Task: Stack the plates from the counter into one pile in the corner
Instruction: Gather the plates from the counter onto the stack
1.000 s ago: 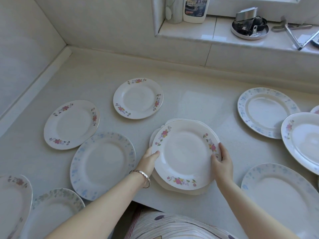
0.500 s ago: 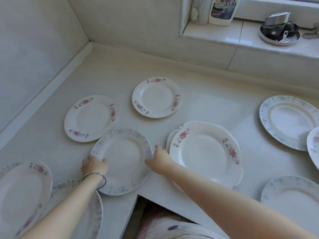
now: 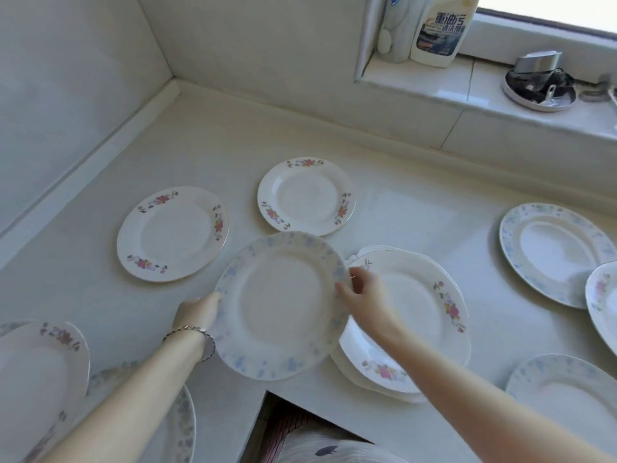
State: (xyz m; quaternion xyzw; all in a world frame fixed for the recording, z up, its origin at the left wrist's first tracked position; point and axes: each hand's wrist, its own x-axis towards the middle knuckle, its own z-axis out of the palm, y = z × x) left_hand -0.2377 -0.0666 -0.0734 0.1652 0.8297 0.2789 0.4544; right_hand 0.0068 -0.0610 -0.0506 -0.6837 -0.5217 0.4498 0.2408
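A blue-flowered plate (image 3: 280, 305) is lifted off the counter, held between both hands. My left hand (image 3: 197, 312) grips its left rim and my right hand (image 3: 360, 292) pinches its right rim. Just right of it lies a small pile of plates (image 3: 417, 315) topped by a pink-flowered one; the lifted plate overlaps the pile's left edge. Two single pink-flowered plates rest on the counter, one at the left (image 3: 172, 233) and one behind (image 3: 306, 196). The counter's corner (image 3: 187, 105) lies at the far left.
More plates lie at the right (image 3: 554, 253) (image 3: 604, 302) (image 3: 567, 392) and at the near left (image 3: 36, 382) (image 3: 180, 426). A window ledge (image 3: 467, 88) holds a detergent bottle (image 3: 439, 28) and a metal dish (image 3: 539, 85). The counter edge has a notch near me (image 3: 300, 406).
My hands left the pile with the pink-flowered plate on top, took the blue-flowered plate by its rims and raised it off the counter, moving it right toward the pile.
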